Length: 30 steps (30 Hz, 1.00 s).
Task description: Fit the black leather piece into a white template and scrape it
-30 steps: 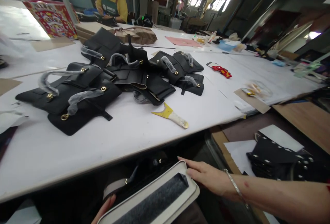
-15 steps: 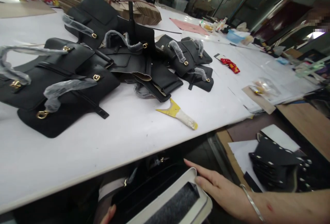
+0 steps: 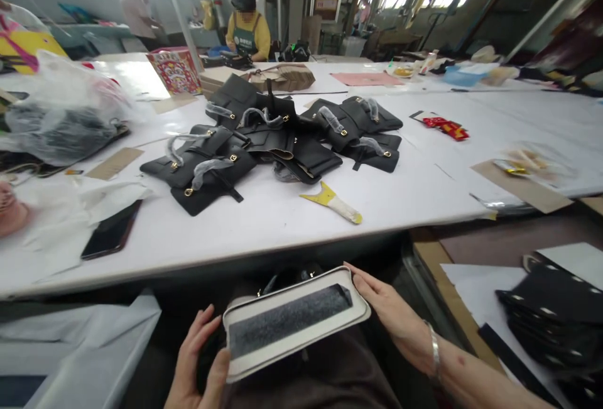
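A flat white-edged bag panel with a grey felt middle (image 3: 294,321) lies across my lap, below the table edge. My left hand (image 3: 198,362) cups its left end, thumb on the rim and fingers curled underneath. At the other end my right hand (image 3: 393,318) presses against the right edge with fingers stretched out flat; a bracelet sits on that wrist. A dark bag part with small gold hardware (image 3: 282,278) shows just behind the panel.
Several black leather bag pieces with wrapped handles (image 3: 273,139) are heaped on the white table (image 3: 264,227), near a yellow scraper tool (image 3: 332,201) and a phone (image 3: 110,230). Black parts are stacked lower right (image 3: 551,315). A person in yellow works at the far end (image 3: 247,22).
The view has pulled back and swung left. The panel has come up into fuller view, and my left hand has moved onto its left end.
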Available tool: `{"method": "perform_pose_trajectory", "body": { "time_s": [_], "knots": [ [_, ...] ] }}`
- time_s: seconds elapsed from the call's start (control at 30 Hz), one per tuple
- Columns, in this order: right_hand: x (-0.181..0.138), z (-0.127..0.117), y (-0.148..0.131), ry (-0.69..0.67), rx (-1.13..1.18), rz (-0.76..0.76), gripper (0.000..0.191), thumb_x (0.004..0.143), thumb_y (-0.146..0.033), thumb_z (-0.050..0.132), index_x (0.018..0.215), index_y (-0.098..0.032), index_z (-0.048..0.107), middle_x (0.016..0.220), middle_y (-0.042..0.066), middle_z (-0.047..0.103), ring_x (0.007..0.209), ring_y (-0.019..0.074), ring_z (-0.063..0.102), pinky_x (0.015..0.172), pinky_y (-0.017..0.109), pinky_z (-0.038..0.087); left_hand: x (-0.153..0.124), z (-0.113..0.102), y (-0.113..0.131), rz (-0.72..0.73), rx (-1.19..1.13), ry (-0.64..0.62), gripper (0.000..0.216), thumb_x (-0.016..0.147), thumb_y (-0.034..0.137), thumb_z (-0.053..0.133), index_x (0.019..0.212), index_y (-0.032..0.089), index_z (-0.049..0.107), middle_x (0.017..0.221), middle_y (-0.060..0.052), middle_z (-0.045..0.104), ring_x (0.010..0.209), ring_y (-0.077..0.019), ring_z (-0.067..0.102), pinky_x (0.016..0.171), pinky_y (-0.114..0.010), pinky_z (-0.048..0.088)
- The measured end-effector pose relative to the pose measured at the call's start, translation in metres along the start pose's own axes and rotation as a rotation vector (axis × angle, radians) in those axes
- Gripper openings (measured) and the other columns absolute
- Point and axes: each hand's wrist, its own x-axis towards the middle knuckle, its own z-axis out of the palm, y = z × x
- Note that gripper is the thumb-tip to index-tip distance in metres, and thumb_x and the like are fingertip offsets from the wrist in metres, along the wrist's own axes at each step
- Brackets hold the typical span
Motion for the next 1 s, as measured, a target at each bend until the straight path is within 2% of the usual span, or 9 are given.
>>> {"method": "perform_pose_trajectory", "body": {
  "time_s": [0.1,0.17,0.27,0.43,0.57,0.63,0.8,0.9,1.0],
  "knots": [
    [-0.011,0.011,0.02,0.212,-0.038,-0.183,0.064,0.081,-0.064,0.059,0.129,-0.022,0.057,0.134,0.011,0.059,0.122,0.0313,0.054,0.107,0.047,0.039,-0.015,0.003,0.014,0.399,0.194,0.043,0.014,0.086,0.033,0.064,0.099,0.028,0.068,0.118,-0.002,0.066,0.121,-0.0257,0.055,0.114,-0.044,0.034],
    [-0.021,0.021,0.032,0.332,-0.124,-0.349,0.047,0.084,-0.059,0.058,0.117,-0.025,0.063,0.142,0.008,0.051,0.127,0.0315,0.048,0.11,0.047,0.035,-0.023,0.014,0.025,0.618,0.289,0.018,0.015,0.084,0.025,0.067,0.098,0.03,0.07,0.106,-0.001,0.068,0.109,-0.0238,0.059,0.107,-0.041,0.039],
    [-0.034,0.034,0.045,0.423,-0.195,-0.515,0.03,0.087,-0.052,0.057,0.099,-0.026,0.067,0.145,0.007,0.046,0.13,0.0316,0.044,0.111,0.046,0.033,-0.029,0.039,0.04,0.797,0.371,-0.044,0.021,0.083,0.019,0.067,0.1,0.031,0.07,0.099,0.0,0.069,0.098,-0.0214,0.059,0.093,-0.036,0.04],
    [-0.034,0.042,0.052,0.437,-0.29,-0.621,0.024,0.089,-0.044,0.056,0.08,-0.024,0.063,0.14,0.01,0.051,0.123,0.0311,0.05,0.104,0.042,0.039,-0.036,0.079,0.06,0.684,0.317,-0.165,0.015,0.088,0.018,0.06,0.091,0.028,0.071,0.088,0.0,0.068,0.086,-0.0187,0.058,0.081,-0.035,0.037],
    [-0.03,0.042,0.054,0.438,-0.283,-0.622,0.024,0.09,-0.043,0.056,0.077,-0.024,0.061,0.137,0.01,0.052,0.125,0.0311,0.048,0.103,0.042,0.038,-0.038,0.092,0.067,0.617,0.338,-0.239,0.012,0.087,0.018,0.061,0.084,0.027,0.069,0.085,0.0,0.067,0.081,-0.0184,0.057,0.074,-0.035,0.033],
    [-0.028,0.039,0.054,0.442,-0.19,-0.594,0.024,0.09,-0.046,0.055,0.085,-0.024,0.061,0.138,0.01,0.052,0.126,0.031,0.047,0.104,0.043,0.038,-0.035,0.094,0.067,0.615,0.331,-0.252,0.011,0.087,0.018,0.062,0.084,0.027,0.068,0.085,0.0,0.067,0.082,-0.0187,0.057,0.075,-0.035,0.033],
    [-0.001,0.012,0.037,0.328,0.1,-0.418,0.041,0.092,-0.057,0.049,0.117,-0.025,0.056,0.132,0.01,0.057,0.123,0.0266,0.051,0.104,0.042,0.039,-0.019,0.091,0.065,0.733,0.366,-0.217,0.013,0.086,0.021,0.062,0.096,0.027,0.066,0.096,-0.002,0.068,0.092,-0.022,0.059,0.084,-0.037,0.036],
    [0.029,-0.007,0.027,0.183,0.118,-0.245,0.052,0.086,-0.066,0.052,0.11,-0.021,0.062,0.122,0.012,0.064,0.116,0.0276,0.057,0.098,0.041,0.044,-0.008,0.088,0.071,0.792,0.41,-0.231,0.016,0.086,0.02,0.06,0.101,0.026,0.065,0.104,-0.004,0.067,0.1,-0.0243,0.057,0.09,-0.039,0.036],
    [0.053,-0.012,0.037,0.141,0.078,-0.166,0.062,0.076,-0.074,0.056,0.095,-0.016,0.068,0.102,0.013,0.071,0.102,0.0316,0.063,0.09,0.044,0.047,-0.004,0.092,0.081,0.802,0.375,-0.366,0.014,0.085,0.019,0.06,0.094,0.027,0.066,0.101,-0.003,0.067,0.096,-0.0236,0.057,0.086,-0.039,0.038]
  ]
}}
